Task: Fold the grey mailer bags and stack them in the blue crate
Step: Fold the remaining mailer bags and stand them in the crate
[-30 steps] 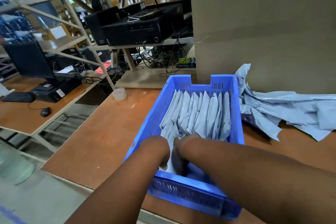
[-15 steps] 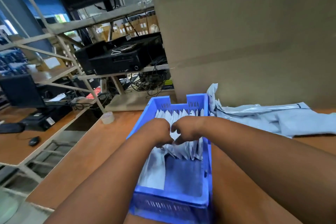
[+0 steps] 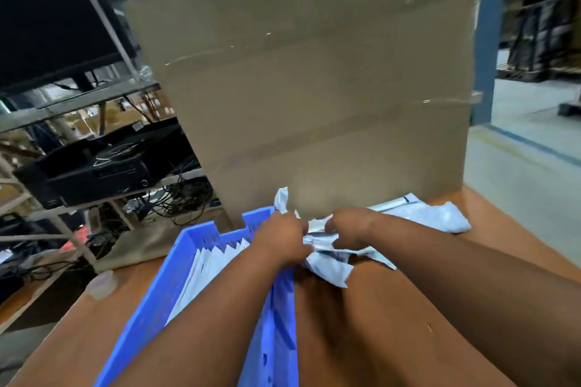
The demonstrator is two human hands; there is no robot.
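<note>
Head cam: big cardboard box (image 3: 314, 88) fills centre frame; blue crate (image 3: 176, 264) lower left holds folded mailers (image 3: 217, 261); left hand (image 3: 279, 240) and right hand (image 3: 349, 228) both grip a crumpled grey mailer (image 3: 327, 264).

Between your left hand (image 3: 279, 240) and your right hand (image 3: 349, 229) the mailer bag (image 3: 327, 264) you grip is pale grey with a silvery sheen where it creases. Beyond your right hand the loose bags (image 3: 440, 217) are the same pale grey, one with a thin dark line near its edge. Under your left hand the crate (image 3: 176, 286) is bright blue, and the folded bags (image 3: 213, 261) in it show as a whitish-grey zigzag of corners. The surface (image 3: 371, 324) below your hands is orange-brown. Past both hands the cardboard box (image 3: 314, 88) is plain dull brown, crossed by glossy clear tape. Left of your left hand the tape roll (image 3: 102, 284) is cloudy white.
</note>
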